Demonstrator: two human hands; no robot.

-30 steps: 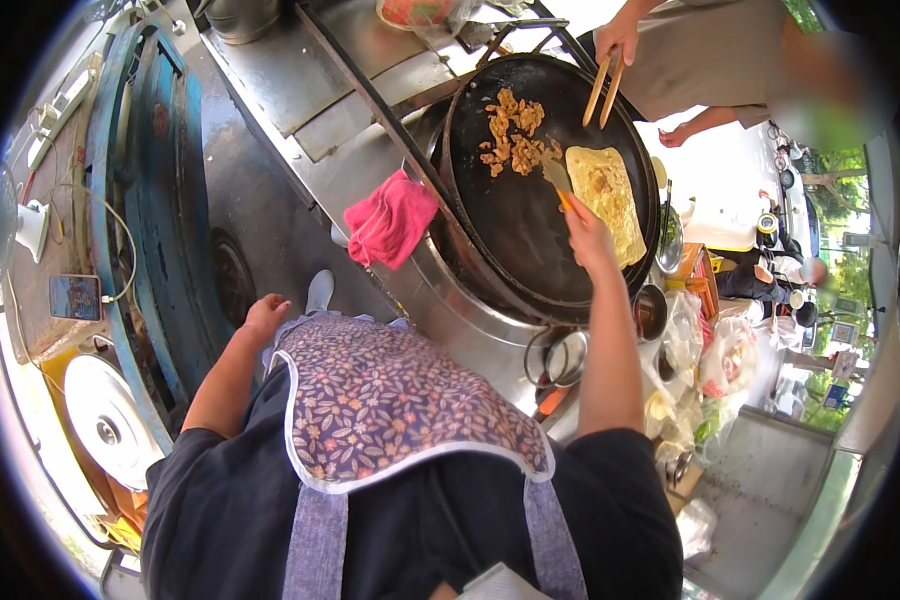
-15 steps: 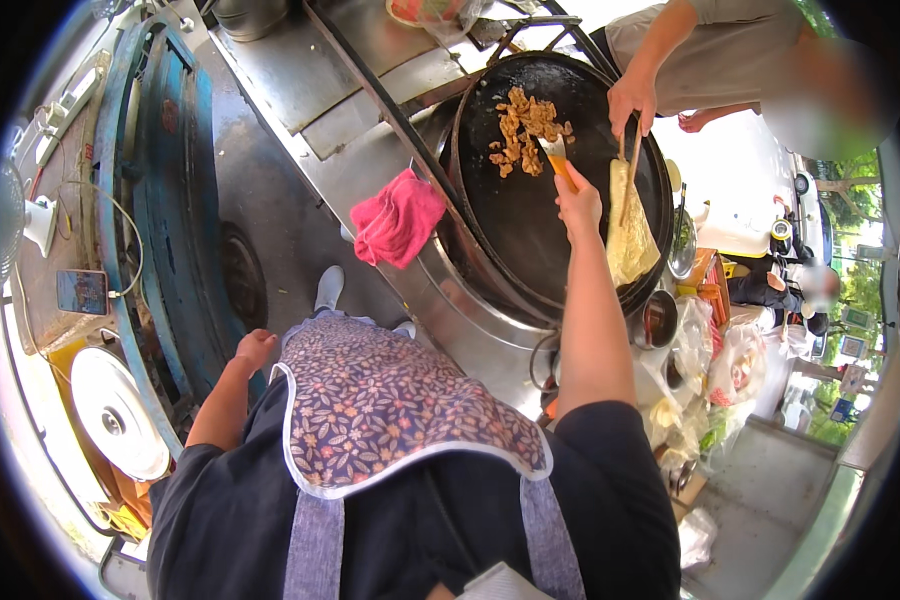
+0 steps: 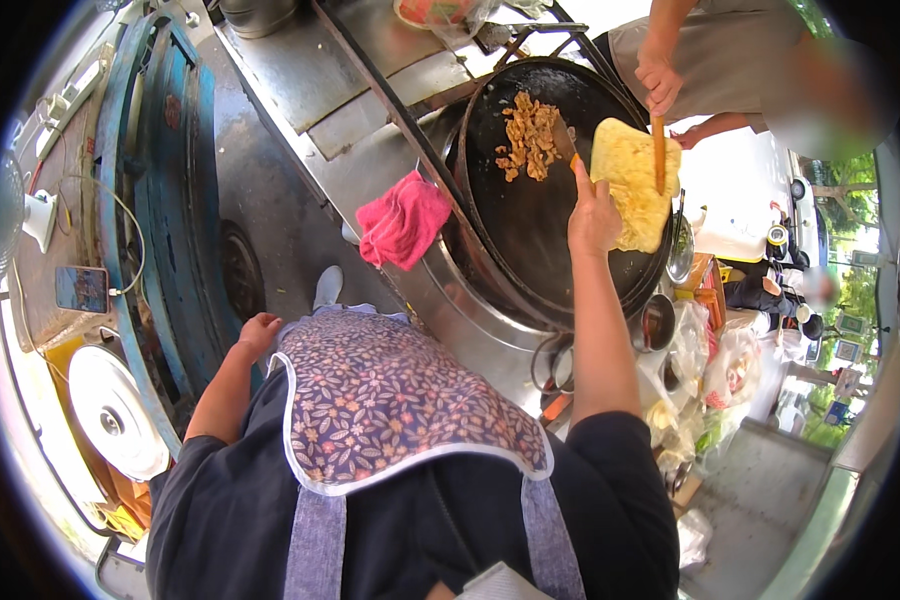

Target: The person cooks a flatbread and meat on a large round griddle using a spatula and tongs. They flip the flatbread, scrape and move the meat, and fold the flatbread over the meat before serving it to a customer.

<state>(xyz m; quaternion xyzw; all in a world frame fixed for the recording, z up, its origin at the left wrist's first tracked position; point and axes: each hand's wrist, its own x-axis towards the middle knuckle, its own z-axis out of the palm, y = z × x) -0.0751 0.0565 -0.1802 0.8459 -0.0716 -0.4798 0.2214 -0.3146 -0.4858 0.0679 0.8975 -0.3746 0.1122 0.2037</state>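
Observation:
My right hand (image 3: 595,218) grips a spatula by its orange handle, over the big round black griddle (image 3: 530,240). The spatula's flat metal blade (image 3: 564,138) touches the right side of a heap of browned meat pieces (image 3: 526,136). Just right of my hand, a yellow flatbread (image 3: 630,190) lies spread at the griddle's right edge. A co-worker's hand (image 3: 658,82) holds wooden chopsticks (image 3: 659,150) against that bread. My left hand (image 3: 261,330) hangs low beside my apron, its fingers loosely bent with nothing in them.
A pink cloth (image 3: 402,220) hangs on the metal rail left of the griddle. Right of the griddle stand a dark sauce pot (image 3: 656,322) and plastic bags (image 3: 738,368). A blue metal cart (image 3: 170,220) is at my left, with a phone (image 3: 82,290) beyond it.
The flatbread has gone from hanging folded on the co-worker's chopsticks to lying spread out. My right hand has shifted slightly right and down, the spatula blade turning on the meat.

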